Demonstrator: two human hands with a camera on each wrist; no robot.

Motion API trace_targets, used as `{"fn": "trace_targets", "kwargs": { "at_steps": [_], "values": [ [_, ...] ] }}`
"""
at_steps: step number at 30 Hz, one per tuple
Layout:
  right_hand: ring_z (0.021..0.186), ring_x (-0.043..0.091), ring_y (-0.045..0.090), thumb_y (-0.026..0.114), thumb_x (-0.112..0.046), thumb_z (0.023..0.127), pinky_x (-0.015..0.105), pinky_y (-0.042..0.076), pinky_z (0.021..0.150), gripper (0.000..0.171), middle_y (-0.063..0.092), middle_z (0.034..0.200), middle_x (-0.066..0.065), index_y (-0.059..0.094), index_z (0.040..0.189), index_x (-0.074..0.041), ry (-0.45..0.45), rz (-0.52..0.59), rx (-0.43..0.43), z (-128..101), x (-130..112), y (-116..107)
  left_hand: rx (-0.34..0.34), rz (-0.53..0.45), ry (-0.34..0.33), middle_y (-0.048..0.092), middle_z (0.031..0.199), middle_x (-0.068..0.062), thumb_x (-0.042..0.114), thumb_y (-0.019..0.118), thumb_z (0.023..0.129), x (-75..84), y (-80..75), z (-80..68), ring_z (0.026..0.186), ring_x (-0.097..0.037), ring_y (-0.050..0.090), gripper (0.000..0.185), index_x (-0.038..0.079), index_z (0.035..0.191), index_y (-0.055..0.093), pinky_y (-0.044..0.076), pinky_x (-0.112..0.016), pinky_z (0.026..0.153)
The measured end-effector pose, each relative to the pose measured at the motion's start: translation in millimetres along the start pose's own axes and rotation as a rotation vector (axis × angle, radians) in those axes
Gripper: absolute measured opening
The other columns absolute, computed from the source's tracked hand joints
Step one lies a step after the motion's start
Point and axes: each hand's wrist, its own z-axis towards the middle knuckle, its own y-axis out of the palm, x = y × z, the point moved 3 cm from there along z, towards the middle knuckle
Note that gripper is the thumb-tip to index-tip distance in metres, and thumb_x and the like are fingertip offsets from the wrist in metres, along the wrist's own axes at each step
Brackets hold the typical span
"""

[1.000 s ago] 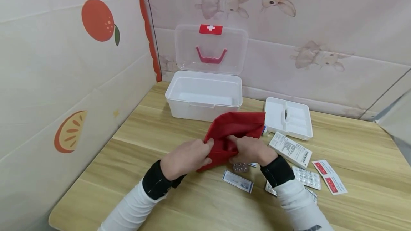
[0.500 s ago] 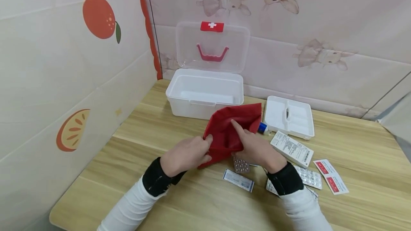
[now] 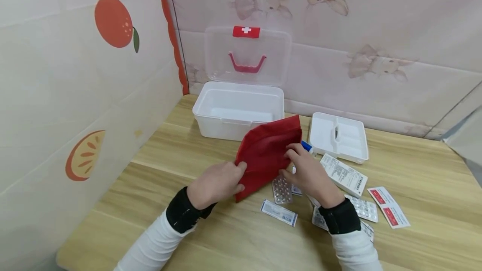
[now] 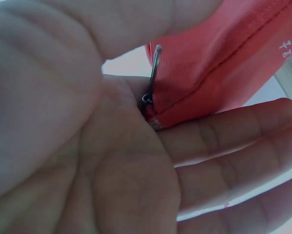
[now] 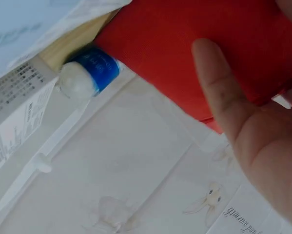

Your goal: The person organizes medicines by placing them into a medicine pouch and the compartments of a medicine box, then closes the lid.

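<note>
A red zip pouch [image 3: 263, 149] is raised at a slant over the table's middle. My left hand [image 3: 216, 183] pinches its left end between thumb and fingers; a dark zip pull [image 4: 155, 73] hangs near the palm in the left wrist view, and the other fingers stretch out below. On the pouch's right side, my right hand [image 3: 308, 175] has bent fingers and thumb at the edge. One finger [image 5: 216, 73] lies against the red cloth in the right wrist view. A blister pack [image 3: 282, 189] and a narrow packet [image 3: 279, 212] lie just below the pouch.
An open white first-aid box [image 3: 237, 124] stands behind the pouch, its clear lid [image 3: 218, 53] raised. To the right are a divided tray [image 3: 355, 141], a blue-labelled bottle [image 5: 104, 70], a medicine carton [image 3: 344, 175], a red-and-white card [image 3: 389, 208] and more blister packs [image 3: 363, 209].
My right hand has come out of the pouch's mouth and moved right to its edge. The pouch has swung up and left, its mouth now closed over, uncovering more of the blister pack.
</note>
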Motion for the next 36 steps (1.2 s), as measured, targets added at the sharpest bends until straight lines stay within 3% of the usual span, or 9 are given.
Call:
{"fn": "trace_targets", "kwargs": {
  "at_steps": [4, 12, 18, 27, 36],
  "values": [
    [0.103, 0.028, 0.059, 0.083, -0.017, 0.082, 0.038, 0.059, 0.082, 0.034, 0.057, 0.12, 0.012, 0.064, 0.107, -0.006, 0.002, 0.046, 0.018, -2, 5, -2, 0.024, 0.026, 0.002, 0.061, 0.076, -0.007, 0.019, 0.077, 0.088, 2.7, 1.1, 0.9, 0.061, -0.013, 0.056, 0.032, -0.001, 0.108, 0.061, 0.049, -0.021, 0.054],
    [0.12, 0.037, 0.056, 0.078, -0.005, 0.084, 0.047, 0.054, 0.093, 0.04, 0.044, 0.144, 0.022, 0.059, 0.119, 0.0, -0.014, 0.104, 0.06, -4, 10, -14, 0.107, 0.106, 0.048, 0.064, 0.075, -0.009, 0.02, 0.078, 0.087, 8.4, 0.8, 2.6, 0.056, -0.013, 0.055, 0.034, -0.003, 0.107, 0.064, 0.054, -0.022, 0.055],
    [0.114, 0.04, 0.06, 0.074, -0.002, 0.087, 0.051, 0.055, 0.09, 0.052, 0.04, 0.146, 0.024, 0.051, 0.133, 0.002, 0.063, 0.124, 0.06, -14, 24, -32, 0.142, 0.156, 0.057, 0.061, 0.07, -0.007, 0.019, 0.079, 0.086, 10.0, 3.4, 3.7, 0.054, -0.012, 0.054, 0.035, -0.005, 0.106, 0.063, 0.053, -0.023, 0.053],
    [0.109, 0.041, 0.061, 0.073, -0.006, 0.088, 0.051, 0.055, 0.087, 0.058, 0.047, 0.138, 0.025, 0.046, 0.139, 0.001, 0.176, 0.077, 0.011, -27, 46, -46, 0.201, 0.243, 0.087, 0.059, 0.066, -0.007, 0.019, 0.077, 0.087, 10.6, 4.0, 1.5, 0.05, -0.012, 0.053, 0.047, -0.01, 0.12, 0.06, 0.053, -0.023, 0.05],
    [0.097, 0.044, 0.065, 0.072, -0.006, 0.087, 0.056, 0.054, 0.081, 0.046, 0.058, 0.124, 0.032, 0.054, 0.129, 0.006, 0.205, 0.001, 0.06, -41, 65, -64, 0.225, 0.271, 0.082, 0.059, 0.065, -0.007, 0.019, 0.079, 0.085, 12.0, 1.8, -1.8, 0.052, -0.015, 0.058, 0.053, -0.009, 0.125, 0.058, 0.056, -0.027, 0.05]
  ]
}}
